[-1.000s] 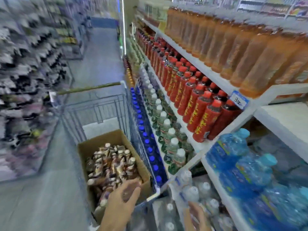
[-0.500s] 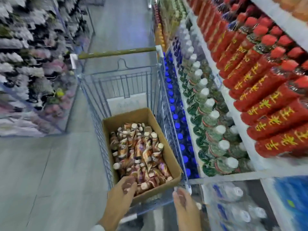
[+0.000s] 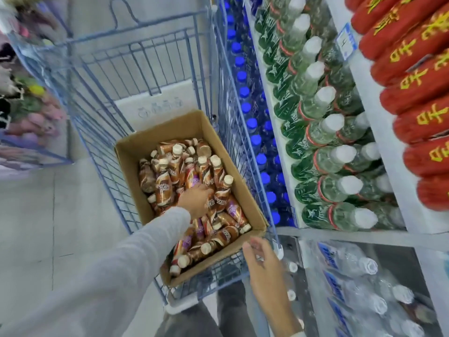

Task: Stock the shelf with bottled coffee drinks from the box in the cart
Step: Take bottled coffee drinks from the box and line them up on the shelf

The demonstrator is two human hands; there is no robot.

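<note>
I'm at the picking step: my left hand (image 3: 195, 199) reaches into the open brown cardboard box (image 3: 245, 190) in the blue wire cart (image 3: 136, 76), fingers curling onto the brown-labelled, cream-capped coffee bottles (image 3: 163, 188), grip unclear. My right hand (image 3: 263, 263) hovers open by the box's near right corner; next I need a firm hold on one bottle.

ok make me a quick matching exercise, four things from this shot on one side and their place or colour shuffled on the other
Things:
1. left hand
2. right hand
3. cardboard box
4. bottles with red wraps

Places or colours:
A. on the shelf at far right
B. inside the blue wire cart
C. down among the coffee bottles
D. at the cart's near corner, holding nothing

Pairs: 1-C, 2-D, 3-B, 4-A
</note>
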